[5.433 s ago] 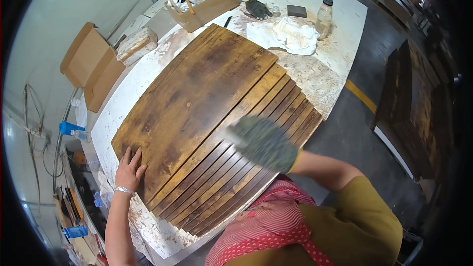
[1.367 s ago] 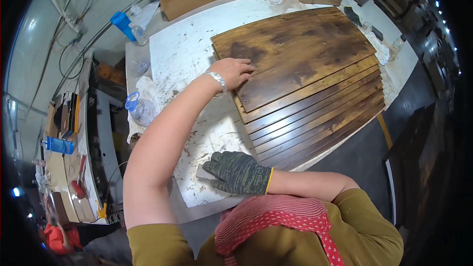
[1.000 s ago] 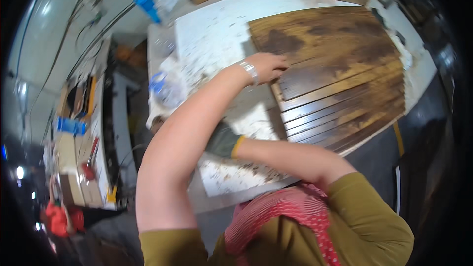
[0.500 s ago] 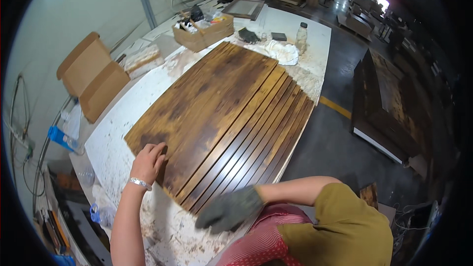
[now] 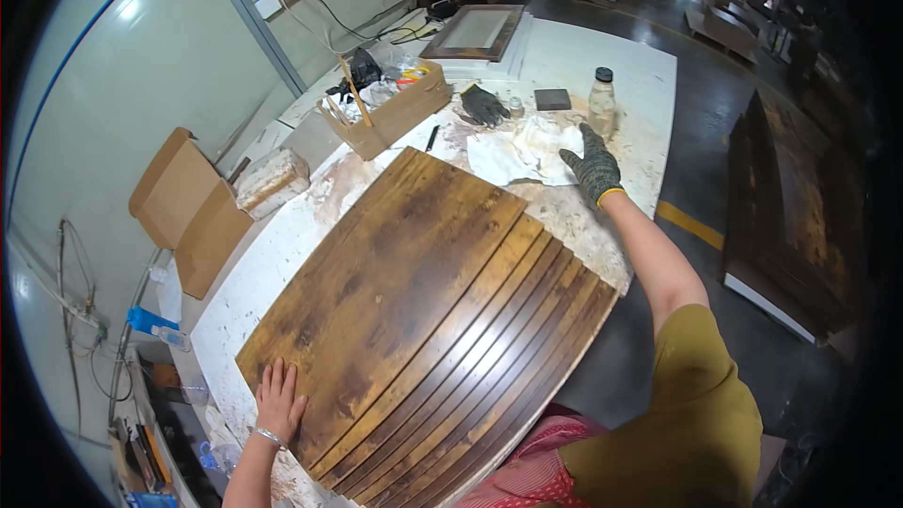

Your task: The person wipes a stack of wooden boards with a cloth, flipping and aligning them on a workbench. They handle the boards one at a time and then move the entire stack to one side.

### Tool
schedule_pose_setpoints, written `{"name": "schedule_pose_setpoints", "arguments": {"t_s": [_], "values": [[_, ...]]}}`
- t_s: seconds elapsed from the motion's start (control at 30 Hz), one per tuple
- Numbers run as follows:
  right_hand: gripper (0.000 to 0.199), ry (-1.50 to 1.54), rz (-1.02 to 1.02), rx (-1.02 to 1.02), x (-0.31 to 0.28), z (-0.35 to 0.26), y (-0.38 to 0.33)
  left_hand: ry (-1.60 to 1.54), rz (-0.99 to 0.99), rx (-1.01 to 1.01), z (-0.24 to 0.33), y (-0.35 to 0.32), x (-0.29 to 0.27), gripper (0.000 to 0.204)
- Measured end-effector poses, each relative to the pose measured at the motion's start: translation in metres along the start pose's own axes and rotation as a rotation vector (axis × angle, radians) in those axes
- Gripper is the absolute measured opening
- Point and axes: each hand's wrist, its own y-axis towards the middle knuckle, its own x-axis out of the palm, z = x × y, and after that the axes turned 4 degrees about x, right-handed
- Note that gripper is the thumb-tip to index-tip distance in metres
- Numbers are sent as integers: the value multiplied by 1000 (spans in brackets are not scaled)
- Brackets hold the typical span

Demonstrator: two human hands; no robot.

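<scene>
Fanned out in a stack on the worktable are several brown wood-grain panels [image 5: 376, 263], each lower one showing as a strip along the right side. My bare left hand [image 5: 279, 399], with a bracelet at the wrist, rests on the top panel's near left corner, fingers laid out. My right hand [image 5: 594, 166], in a dark grey knit glove, is stretched far forward at the right edge of a crumpled white cloth [image 5: 531, 152]. Its thumb and fingers are apart, with nothing visible between them. Just beyond its fingertips stands a clear bottle with a dark cap [image 5: 602, 103].
A dark glove [image 5: 483, 106], a small jar [image 5: 516, 107] and a dark grey block [image 5: 552, 100] lie behind the cloth. A cardboard box of odds and ends [image 5: 400, 111] stands far left, near an open carton [image 5: 193, 216]. Dark panels [image 5: 776, 226] are stacked right of the table.
My gloved right hand has swung from the stack's near edge forward to the cloth and bottle. My left hand stays at the panel's corner, now lying flatter. The view has shifted.
</scene>
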Motion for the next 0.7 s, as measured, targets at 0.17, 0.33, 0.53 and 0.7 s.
{"name": "schedule_pose_setpoints", "arguments": {"t_s": [0.17,0.33,0.53,0.7], "values": [[87,-338,-111,35,52,34,39,41,-24,10,8,-3,-3,60],[27,-514,51,-411,42,35,64,80,12,24,6,1,-3,58],[22,-516,-277,-1014,-60,-9,-7,83,42,-27,11,5,-12,53],[42,-179,-465,-586,51,43,-13,107,-40,-116,13,1,-5,54]]}}
